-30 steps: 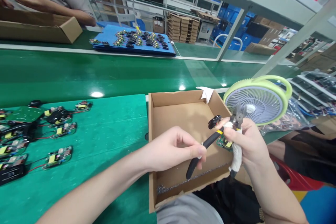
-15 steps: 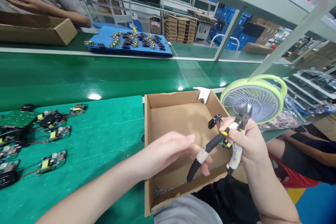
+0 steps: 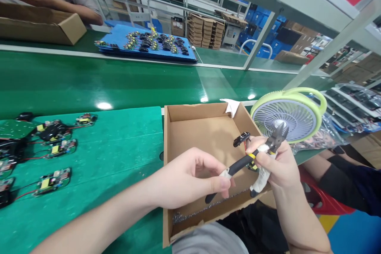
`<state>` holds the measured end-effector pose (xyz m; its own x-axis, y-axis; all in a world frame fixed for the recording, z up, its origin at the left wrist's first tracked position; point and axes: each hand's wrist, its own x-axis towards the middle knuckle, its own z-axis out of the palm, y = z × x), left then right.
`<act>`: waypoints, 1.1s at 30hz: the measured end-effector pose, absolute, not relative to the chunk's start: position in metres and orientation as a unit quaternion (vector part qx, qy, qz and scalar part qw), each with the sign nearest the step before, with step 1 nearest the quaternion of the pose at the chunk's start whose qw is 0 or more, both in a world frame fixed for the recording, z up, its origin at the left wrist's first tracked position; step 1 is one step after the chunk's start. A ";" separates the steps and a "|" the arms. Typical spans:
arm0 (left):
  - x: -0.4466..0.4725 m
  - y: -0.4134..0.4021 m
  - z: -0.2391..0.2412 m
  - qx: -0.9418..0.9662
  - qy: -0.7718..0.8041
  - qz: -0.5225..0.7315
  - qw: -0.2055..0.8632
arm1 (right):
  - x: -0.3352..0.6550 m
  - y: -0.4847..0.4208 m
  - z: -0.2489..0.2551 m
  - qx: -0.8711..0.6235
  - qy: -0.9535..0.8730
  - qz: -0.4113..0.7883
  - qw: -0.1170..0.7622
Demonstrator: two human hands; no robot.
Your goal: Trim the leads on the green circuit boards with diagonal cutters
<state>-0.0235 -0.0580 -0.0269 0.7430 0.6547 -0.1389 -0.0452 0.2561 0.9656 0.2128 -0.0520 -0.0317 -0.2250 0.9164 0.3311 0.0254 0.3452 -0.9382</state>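
My right hand (image 3: 284, 164) grips diagonal cutters (image 3: 238, 165), jaws pointing up and away, handles spread. Both handles are black with white wrapping. Beneath the cutters the same hand also has a small circuit board (image 3: 252, 166), mostly hidden, with a glossy black part (image 3: 241, 139) on wires beside the fingers. My left hand (image 3: 193, 178) is closed at the end of the left handle, thumb on the near side and fingertips partly hidden behind it. Both hands are over a shallow cardboard box (image 3: 190, 127), which has small metal clippings (image 3: 180, 217) along its near edge.
On the green mat at left lie several wired circuit boards (image 3: 53, 180). A lime-green fan (image 3: 285, 121) stands right of the box. Beyond, a blue tray (image 3: 119, 33) carries more boards. A co-worker's arm (image 3: 68, 8) is at upper left; another person's legs (image 3: 336, 178) show at right.
My left hand has closed from outstretched fingers onto the left handle of the cutters. My right hand, with cutters and board, has shifted slightly left and down.
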 end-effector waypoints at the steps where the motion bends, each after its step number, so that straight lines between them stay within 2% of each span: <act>1: -0.024 -0.058 -0.027 0.563 0.272 0.236 0.744 | 0.213 -0.052 -0.031 -0.364 -0.649 0.438 0.505; 10: -0.023 -0.060 -0.027 0.564 0.270 0.237 0.743 | 0.213 -0.055 -0.033 -0.348 -0.655 0.454 0.494; 16: -0.030 -0.044 -0.036 0.597 0.265 0.215 0.726 | 0.215 -0.061 -0.032 -0.371 -0.680 0.379 0.506; 19: -0.037 -0.034 -0.039 0.567 0.259 0.301 0.722 | 0.216 -0.063 -0.032 -0.410 -0.675 0.338 0.512; 22: -0.037 -0.037 -0.037 0.569 0.301 0.356 0.677 | 0.213 -0.063 -0.035 -0.442 -0.669 0.343 0.489; 26: -0.025 -0.054 -0.034 0.617 0.377 0.320 0.613 | 0.199 -0.063 -0.038 -0.474 -0.657 0.367 0.457; 30: -0.016 -0.063 -0.036 0.679 0.375 0.315 0.547 | 0.181 -0.065 -0.036 -0.428 -0.661 0.404 0.465; 33: -0.016 -0.061 -0.039 0.701 0.358 0.292 0.543 | 0.174 -0.068 -0.030 -0.402 -0.674 0.416 0.459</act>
<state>-0.0156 -0.0611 -0.0387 0.5731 0.8192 0.0215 0.1847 -0.1547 0.9706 0.1738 -0.0678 -0.0303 -0.2552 0.9243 0.2838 0.1606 0.3300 -0.9302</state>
